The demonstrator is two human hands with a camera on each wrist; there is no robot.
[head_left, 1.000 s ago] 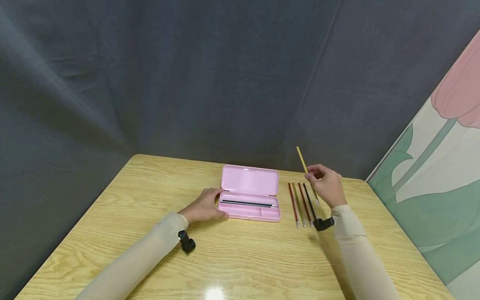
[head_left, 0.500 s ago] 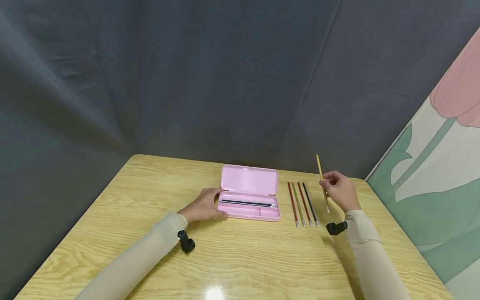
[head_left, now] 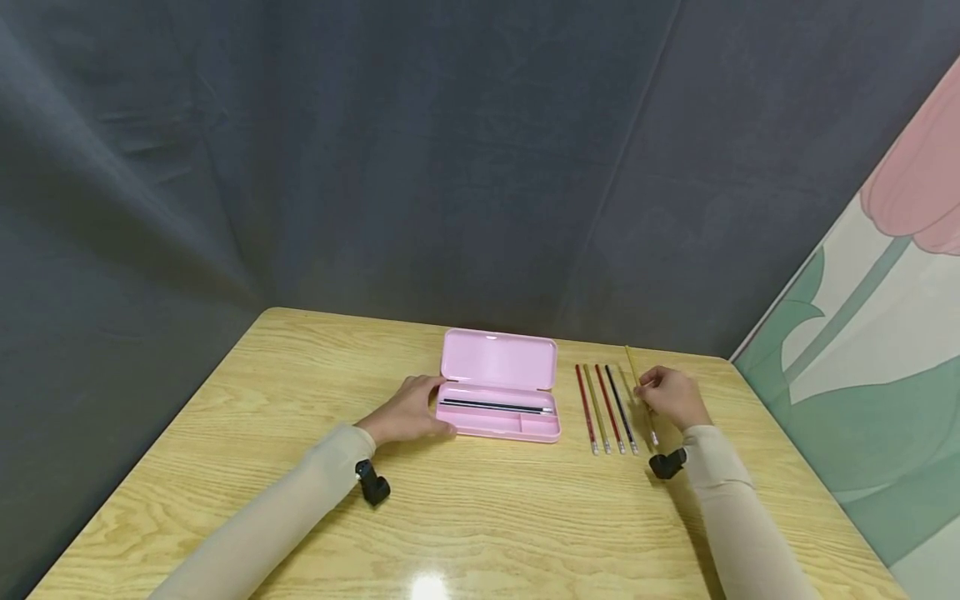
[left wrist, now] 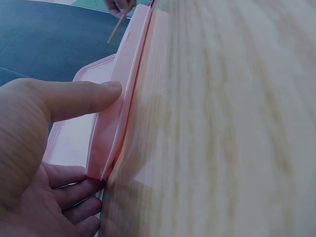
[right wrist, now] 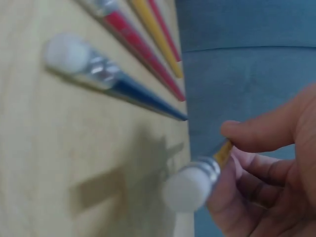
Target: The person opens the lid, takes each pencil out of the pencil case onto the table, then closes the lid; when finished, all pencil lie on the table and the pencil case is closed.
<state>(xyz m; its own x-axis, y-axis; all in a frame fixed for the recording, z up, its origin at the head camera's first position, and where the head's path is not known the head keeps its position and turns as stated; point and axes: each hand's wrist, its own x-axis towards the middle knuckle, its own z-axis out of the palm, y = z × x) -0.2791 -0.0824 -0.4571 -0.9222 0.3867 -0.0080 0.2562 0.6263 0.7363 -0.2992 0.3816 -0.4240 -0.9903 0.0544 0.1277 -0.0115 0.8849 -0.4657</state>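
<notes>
My left hand [head_left: 407, 414] grips the left end of a pink pencil case [head_left: 498, 360], whose lid is tipped back. In the left wrist view its thumb [left wrist: 94, 96] presses the front wall, and the other fingers sit at the end. Dark pencils [head_left: 495, 407] lie in the long compartment. My right hand [head_left: 677, 399] pinches a yellow pencil [head_left: 632, 365] between thumb and fingers, low over the table. Its white eraser [right wrist: 187, 190] points toward the wrist camera. Just left lie a dark blue pencil [head_left: 621, 408], a red pencil [head_left: 610, 406], another yellow pencil [head_left: 597, 408] and another red pencil [head_left: 585, 407], roughly parallel.
The wooden table [head_left: 480, 517] reaches back to a dark grey curtain [head_left: 420, 167]. On the right stands a panel with a flower print [head_left: 862, 375]. Two small compartments run along the case's front.
My right hand has carried the yellow pencil rightward, away from the row, and then lowered it toward the table. The left hand and pencil case have stayed put.
</notes>
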